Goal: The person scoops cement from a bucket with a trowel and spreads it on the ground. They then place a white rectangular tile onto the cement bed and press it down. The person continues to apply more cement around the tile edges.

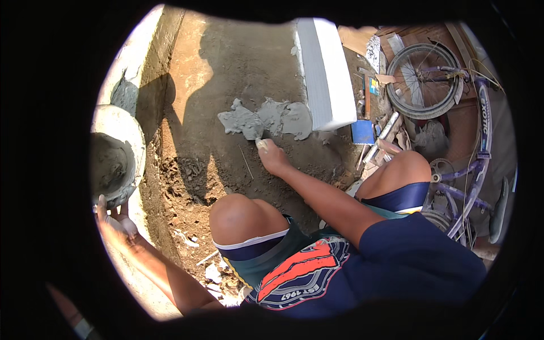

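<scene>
Here, the left hand (117,222) holds the low edge of a round bucket (139,148) at 9 o'clock, with gray stuff stuck inside. The right hand (273,157) is curled up tight at the near edge of the wet gray mortar (272,118), but I can't tell what it grips. The lumpy mortar lies on the ground (241,181) at 12 o'clock, beside a long white block (333,73) at 1 o'clock.

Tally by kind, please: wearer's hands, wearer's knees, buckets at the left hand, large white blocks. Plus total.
Hands: 2 (left hand, right hand)
Knees: 2 (left knee, right knee)
Bucket: 1
White block: 1
Total: 6
</scene>
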`<state>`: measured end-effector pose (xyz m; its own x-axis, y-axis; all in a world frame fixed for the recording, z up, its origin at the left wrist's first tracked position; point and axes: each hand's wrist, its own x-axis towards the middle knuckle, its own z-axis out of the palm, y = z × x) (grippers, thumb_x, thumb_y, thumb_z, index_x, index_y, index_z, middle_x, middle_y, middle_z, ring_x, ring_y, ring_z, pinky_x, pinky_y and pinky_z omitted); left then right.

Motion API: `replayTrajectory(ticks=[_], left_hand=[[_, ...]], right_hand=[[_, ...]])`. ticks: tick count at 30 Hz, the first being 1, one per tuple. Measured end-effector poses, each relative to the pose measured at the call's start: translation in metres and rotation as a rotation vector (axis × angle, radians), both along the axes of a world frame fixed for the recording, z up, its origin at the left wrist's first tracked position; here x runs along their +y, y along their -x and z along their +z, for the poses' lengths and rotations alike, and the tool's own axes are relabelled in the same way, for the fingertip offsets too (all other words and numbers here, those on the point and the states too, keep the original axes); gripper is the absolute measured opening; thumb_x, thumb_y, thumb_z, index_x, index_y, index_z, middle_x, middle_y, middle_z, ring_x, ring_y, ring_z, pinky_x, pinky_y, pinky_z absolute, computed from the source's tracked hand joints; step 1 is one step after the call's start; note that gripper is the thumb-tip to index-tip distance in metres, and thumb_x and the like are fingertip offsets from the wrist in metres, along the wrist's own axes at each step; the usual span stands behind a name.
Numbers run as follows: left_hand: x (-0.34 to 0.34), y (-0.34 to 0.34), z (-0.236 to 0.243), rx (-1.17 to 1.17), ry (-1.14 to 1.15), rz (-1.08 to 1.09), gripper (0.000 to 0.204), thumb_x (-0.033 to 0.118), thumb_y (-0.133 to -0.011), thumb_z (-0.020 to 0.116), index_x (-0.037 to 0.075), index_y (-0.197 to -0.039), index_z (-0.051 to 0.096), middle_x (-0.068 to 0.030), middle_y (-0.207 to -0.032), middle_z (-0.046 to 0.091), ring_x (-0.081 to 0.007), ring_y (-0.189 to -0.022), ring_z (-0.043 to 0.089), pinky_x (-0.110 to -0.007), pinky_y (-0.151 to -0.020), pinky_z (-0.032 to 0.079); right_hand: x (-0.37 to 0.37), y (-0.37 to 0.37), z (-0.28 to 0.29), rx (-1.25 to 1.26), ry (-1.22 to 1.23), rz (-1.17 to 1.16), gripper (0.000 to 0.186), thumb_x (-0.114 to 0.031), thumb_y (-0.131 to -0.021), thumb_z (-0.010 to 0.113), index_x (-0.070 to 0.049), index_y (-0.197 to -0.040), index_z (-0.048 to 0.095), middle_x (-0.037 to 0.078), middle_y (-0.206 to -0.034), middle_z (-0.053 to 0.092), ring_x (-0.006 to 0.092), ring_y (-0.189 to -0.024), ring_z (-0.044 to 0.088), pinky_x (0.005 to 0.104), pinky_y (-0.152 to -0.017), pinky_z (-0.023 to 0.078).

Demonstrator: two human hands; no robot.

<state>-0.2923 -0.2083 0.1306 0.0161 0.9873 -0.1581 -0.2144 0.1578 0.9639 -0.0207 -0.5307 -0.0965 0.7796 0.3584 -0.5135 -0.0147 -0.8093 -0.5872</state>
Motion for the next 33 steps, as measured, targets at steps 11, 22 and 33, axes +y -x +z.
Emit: replayTrajectory(ticks=[11,22,33], left_hand=[[-0.001,0.009,-0.011,-0.045,0.010,-0.049,0.053,0.002,-0.097,0.069,0.003,-0.147,0.052,-0.0195,-0.137,0.063,-0.0314,-0.119,0.066,-0.059,-0.097,0.064],[-0.003,0.007,-0.011,-0.029,-0.014,-0.016,0.055,-0.001,-0.096,0.069,0.001,-0.147,0.049,-0.0224,-0.135,0.060,-0.0334,-0.120,0.064,-0.063,-0.099,0.063],[0.010,0.009,-0.015,-0.041,0.062,-0.044,0.016,0.004,-0.095,0.066,-0.006,-0.107,0.061,-0.0173,-0.103,0.063,-0.0334,-0.098,0.068,-0.064,-0.093,0.065]], right_hand=[[-0.008,0.020,-0.002,0.647,-0.482,-0.922,0.036,-0.044,-0.106,0.038,-0.017,-0.124,0.053,0.006,-0.080,0.058,0.0166,-0.051,0.055,0.0331,-0.042,0.047],[0.085,0.012,0.020,0.063,0.161,0.330,0.043,-0.042,-0.110,0.041,-0.004,-0.130,0.049,0.027,-0.112,0.073,0.0451,-0.100,0.074,0.0590,-0.084,0.058],[-0.050,0.022,0.040,0.346,0.039,-0.330,0.040,-0.045,-0.110,0.045,-0.007,-0.116,0.053,0.016,-0.082,0.068,0.0291,-0.058,0.067,0.0460,-0.051,0.055]])
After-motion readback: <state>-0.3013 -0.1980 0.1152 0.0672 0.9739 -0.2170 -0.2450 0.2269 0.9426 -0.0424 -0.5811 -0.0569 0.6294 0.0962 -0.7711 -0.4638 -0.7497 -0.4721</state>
